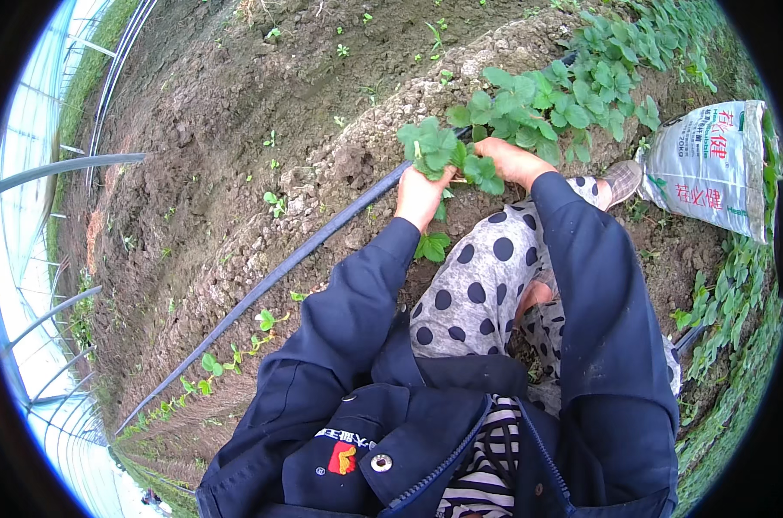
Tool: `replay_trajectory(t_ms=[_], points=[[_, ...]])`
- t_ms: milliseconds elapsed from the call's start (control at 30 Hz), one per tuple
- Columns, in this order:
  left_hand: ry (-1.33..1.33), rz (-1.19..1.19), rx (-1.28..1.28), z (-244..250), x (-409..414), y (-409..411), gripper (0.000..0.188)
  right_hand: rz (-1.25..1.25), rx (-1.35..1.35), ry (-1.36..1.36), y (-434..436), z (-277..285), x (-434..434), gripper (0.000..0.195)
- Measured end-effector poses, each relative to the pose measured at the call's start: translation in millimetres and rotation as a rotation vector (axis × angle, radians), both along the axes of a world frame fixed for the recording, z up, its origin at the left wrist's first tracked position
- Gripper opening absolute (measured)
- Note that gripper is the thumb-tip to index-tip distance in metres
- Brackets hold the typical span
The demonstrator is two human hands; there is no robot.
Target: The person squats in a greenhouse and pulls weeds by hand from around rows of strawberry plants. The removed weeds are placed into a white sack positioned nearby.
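My left hand (pixel 422 194) grips the stems of a leafy strawberry plant (pixel 432 147), whose leaves rise above and hide most of the fingers. Close by on the right, my right hand (pixel 509 160) reaches in among the leaves beside it. Its fingertips are hidden by foliage, so I cannot tell whether they hold anything. Lower leaves (pixel 433 247) hang beneath my left wrist. Past my right hand a dense row of strawberry plants (pixel 572 97) continues up and to the right.
A black irrigation pipe (pixel 268 278) runs diagonally along the soil ridge (pixel 326 168). To the right stands a white printed sack (pixel 702 168) with leaves at its mouth, near my shoe (pixel 623 181). Another plant row (pixel 734 311) lies right; the greenhouse frame (pixel 48 311) curves at left.
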State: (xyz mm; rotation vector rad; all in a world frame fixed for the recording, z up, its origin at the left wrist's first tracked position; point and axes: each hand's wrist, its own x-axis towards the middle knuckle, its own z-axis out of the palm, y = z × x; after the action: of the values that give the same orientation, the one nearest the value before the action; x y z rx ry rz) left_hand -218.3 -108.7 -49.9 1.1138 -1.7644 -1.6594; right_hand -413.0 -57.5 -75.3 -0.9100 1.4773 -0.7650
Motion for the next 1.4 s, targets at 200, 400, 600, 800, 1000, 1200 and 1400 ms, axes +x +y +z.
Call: replay_trajectory(t_ms=[200, 400, 600, 800, 1000, 1200, 1400], points=[[-0.055, 0.023, -0.061, -10, -3, -1, 0.027, -0.127, -0.1, -0.084, 5, -48, -13, 0.009], [-0.182, 0.047, -0.112, -13, -3, 3, 0.024, 0.074, -0.123, 0.073, 2, -23, -3, 0.028], [-0.192, -0.007, -0.165, 5, -13, 5, 0.027, -0.111, -0.045, -0.083, 0, -13, 1, 0.02], [-0.329, -0.079, -0.278, 11, -11, 1, 0.029, -0.379, -0.146, 0.061, 12, -1, 18, 0.024], [-0.224, -0.101, -0.285, 2, -10, 0, 0.026, -0.209, -0.359, 0.23, 39, -17, 9, 0.044], [-0.257, -0.201, -0.362, -3, -10, -6, 0.034, 0.0, -0.392, 0.38, 28, 1, 18, 0.044], [-0.412, -0.304, -0.322, 14, -19, -11, 0.024, -0.017, -0.481, 0.43, 27, 13, 22, 0.036]])
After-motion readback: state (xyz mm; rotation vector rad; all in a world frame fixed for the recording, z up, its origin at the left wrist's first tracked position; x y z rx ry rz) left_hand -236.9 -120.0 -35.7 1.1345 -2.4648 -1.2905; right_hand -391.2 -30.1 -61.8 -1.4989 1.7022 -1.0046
